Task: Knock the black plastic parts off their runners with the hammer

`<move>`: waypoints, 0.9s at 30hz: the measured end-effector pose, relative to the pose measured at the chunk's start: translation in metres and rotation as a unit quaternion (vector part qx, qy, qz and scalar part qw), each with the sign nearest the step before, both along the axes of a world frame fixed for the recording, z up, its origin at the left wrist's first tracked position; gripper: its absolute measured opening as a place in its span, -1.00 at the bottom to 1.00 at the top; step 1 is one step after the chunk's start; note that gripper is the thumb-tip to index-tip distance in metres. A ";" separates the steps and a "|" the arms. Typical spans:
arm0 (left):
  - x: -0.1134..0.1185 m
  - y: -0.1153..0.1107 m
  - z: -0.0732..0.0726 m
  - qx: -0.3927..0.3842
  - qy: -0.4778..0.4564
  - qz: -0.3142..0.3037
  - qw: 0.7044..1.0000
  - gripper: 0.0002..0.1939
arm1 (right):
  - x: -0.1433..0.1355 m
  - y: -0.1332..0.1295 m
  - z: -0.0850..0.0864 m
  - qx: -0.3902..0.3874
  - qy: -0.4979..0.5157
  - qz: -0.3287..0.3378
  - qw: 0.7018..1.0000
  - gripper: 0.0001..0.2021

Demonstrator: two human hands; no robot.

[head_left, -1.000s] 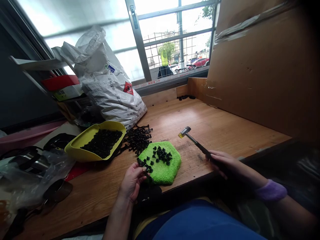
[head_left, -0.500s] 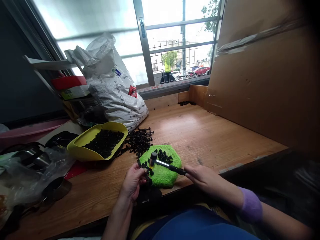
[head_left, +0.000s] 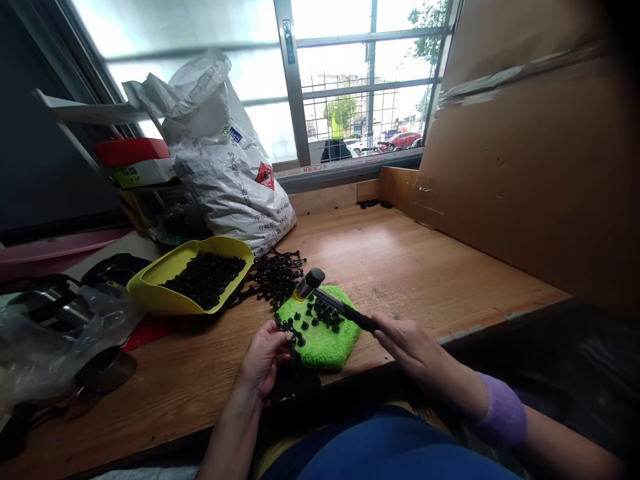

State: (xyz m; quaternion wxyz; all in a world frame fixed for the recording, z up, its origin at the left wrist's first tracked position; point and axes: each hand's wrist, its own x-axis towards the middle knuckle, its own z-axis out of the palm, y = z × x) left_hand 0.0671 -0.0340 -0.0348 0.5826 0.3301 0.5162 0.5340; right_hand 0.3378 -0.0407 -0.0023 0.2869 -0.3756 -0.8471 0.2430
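My right hand (head_left: 407, 343) is closed round the black handle of a small mallet (head_left: 345, 310). The mallet's dark head is raised above a fuzzy green pad (head_left: 327, 350). Several loose small black parts (head_left: 325, 313), flared like little plugs, lie on that pad. At the pad's left edge my left hand (head_left: 265, 357) pinches a strip of black moulded parts (head_left: 290, 328), its far end resting over the pad. A dark flat piece (head_left: 295, 387) shows beneath the left hand at the table's front edge.
Behind the pad is a pile of black part strips (head_left: 280, 277). A yellow scoop tray (head_left: 155, 297) full of black pieces stands left, before a white sack (head_left: 235, 173). A metal cup (head_left: 107, 370) lies at the left. Cardboard (head_left: 505, 173) walls the right side.
The mallet's head has risen from beside the left fingers, its handle tilting up. More loose black parts show on the pad. My left hand keeps its pinch on the strip.
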 end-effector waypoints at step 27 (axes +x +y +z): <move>0.001 -0.002 -0.002 0.007 0.013 0.013 1.000 -0.70 | -0.003 -0.005 -0.010 -0.001 -0.128 -0.009 0.992 -0.78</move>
